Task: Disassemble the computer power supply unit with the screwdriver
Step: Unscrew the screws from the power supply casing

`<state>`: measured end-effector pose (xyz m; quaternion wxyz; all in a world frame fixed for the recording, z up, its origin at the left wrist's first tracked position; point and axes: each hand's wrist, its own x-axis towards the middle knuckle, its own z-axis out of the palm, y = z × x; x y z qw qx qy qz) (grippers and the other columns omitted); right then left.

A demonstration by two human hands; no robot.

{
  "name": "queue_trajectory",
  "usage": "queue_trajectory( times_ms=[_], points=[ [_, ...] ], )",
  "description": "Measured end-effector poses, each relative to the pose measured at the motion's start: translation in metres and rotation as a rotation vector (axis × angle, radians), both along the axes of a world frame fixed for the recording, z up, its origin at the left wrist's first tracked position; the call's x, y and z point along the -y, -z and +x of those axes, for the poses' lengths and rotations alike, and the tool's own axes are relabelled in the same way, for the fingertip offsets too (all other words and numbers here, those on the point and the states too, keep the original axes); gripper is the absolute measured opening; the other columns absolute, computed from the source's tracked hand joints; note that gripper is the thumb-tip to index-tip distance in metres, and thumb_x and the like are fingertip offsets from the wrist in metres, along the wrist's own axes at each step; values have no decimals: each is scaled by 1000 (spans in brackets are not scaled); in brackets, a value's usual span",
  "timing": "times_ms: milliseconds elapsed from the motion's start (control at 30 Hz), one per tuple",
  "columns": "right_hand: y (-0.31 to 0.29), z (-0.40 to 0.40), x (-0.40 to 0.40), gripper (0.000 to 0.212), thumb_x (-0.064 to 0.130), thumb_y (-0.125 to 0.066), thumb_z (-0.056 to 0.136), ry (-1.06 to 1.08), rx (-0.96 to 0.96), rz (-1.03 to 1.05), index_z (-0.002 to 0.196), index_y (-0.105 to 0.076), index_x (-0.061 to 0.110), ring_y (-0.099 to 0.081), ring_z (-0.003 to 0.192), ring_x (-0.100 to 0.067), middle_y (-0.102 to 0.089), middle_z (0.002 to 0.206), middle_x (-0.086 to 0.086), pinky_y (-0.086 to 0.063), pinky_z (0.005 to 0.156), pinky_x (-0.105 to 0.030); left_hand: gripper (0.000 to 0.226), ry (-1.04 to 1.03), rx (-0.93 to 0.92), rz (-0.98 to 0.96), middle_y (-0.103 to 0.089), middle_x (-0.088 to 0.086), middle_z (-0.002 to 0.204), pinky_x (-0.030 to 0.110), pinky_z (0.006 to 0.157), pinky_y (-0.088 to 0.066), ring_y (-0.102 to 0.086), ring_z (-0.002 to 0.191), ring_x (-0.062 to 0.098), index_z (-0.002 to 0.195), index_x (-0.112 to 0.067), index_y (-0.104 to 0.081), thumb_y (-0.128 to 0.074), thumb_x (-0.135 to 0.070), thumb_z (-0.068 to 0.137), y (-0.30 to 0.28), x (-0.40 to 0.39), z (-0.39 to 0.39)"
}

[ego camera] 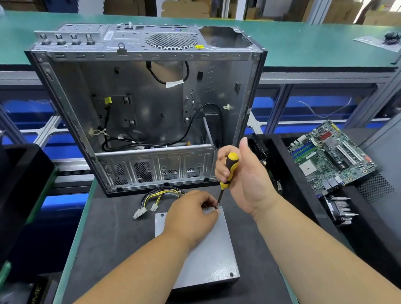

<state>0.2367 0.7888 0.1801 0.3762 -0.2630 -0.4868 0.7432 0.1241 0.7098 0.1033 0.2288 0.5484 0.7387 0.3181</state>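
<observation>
The power supply (200,249) lies flat on the mat just before you, and your right hand (243,179) grips the screwdriver (225,174) leaning down-left to the screw at its far right corner, where your left hand (191,215) pinches the tip.

Bare mat (119,238) left of power supply unit (206,256), cable bundle (155,200) and open case (149,107) blocking beyond, motherboard (330,157) right.

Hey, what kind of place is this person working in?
Most likely an electronics teardown or recycling workshop. A stripped computer case stands open on the bench, a bare motherboard lies to the right, and green conveyor-style benches with stacked cardboard boxes run behind.
</observation>
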Motion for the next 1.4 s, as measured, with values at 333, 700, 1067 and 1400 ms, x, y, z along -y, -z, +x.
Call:
queue_trajectory(
  times_ms=[333,700,1067,1400],
  points=[
    [-8,9,-4,27,38,-57,89,-2,212,120,85,-66,13,-58,80,-18,-62,76,0,-44,74,-30,6,-19,13,-12,-60,-16,92,25,81,-48,-56,90,5,83,-36,-64,-67,-32,82,0,0,0],
    [-3,-7,0,41,46,-39,102,-38,29,8,82,-51,12,-33,57,-15,-40,58,-1,-32,61,-27,8,-22,24,-6,-59,-18,88,26,84,-49,-58,89,4,81,-38,-65,-69,-31,81,1,-1,0],
    [0,4,-3,27,33,-52,96,4,103,76,86,-61,10,-58,74,-16,-61,76,2,-44,80,-33,4,-48,69,-11,-62,-16,90,31,85,-51,-59,88,4,79,-35,-69,-73,-36,79,4,-3,1],
    [-1,-4,-3,52,45,-29,106,-18,14,-23,80,-56,9,-35,56,-14,-38,59,-3,-36,59,-24,6,-86,83,-16,-63,-16,88,22,77,-49,-60,84,0,77,-38,-70,-76,-39,79,2,-3,3]
  ],
)
